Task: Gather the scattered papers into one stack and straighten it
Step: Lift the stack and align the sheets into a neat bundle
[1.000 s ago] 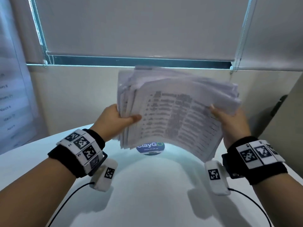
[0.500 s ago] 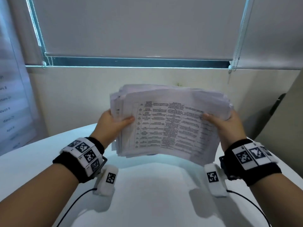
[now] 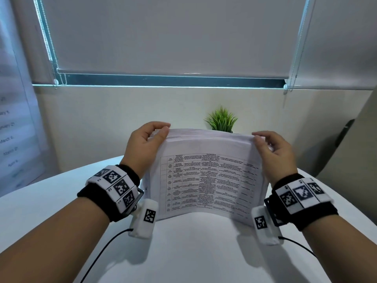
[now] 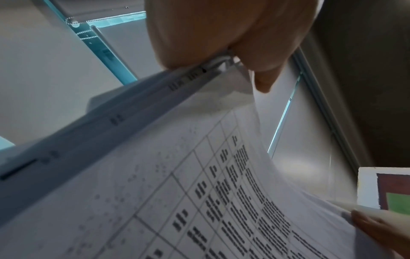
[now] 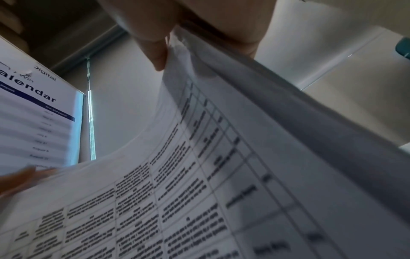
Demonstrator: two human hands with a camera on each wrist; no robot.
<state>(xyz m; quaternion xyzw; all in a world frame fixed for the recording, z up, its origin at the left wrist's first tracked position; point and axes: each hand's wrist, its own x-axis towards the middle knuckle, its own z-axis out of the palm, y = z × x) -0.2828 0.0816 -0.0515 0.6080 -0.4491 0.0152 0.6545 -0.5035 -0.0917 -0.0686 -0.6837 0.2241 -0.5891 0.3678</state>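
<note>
Paper stack (image 3: 206, 176) stands on its long lower edge on the white worktop (image 3: 193, 252), toward the far edge, printed table facing the person and upside down. A second ago it was held in the air, sheets fanned and corners ragged; now it is down on the surface and the top edge reads as one nearly even line. Lower edge bows slightly in the middle.

Left hand (image 3: 145, 144) pinches the upper left corner, thumb on the near face, fingers curled over the top. Right hand (image 3: 273, 150) pinches the upper right corner the same way. The left wrist view shows the stack's side edge (image 4: 124, 115) packed fairly flush; the right wrist view shows the front sheets (image 5: 199, 175) curving away from the rest.

Judgement: gathering is done, the tapping-square step is under way. Side edges likely need a turn and tap next. Loose grip risks the front sheets sliding.

Behind the stack, a small green plant (image 3: 221, 120) by the wall. Calendar poster (image 3: 10, 139) at left.
</note>
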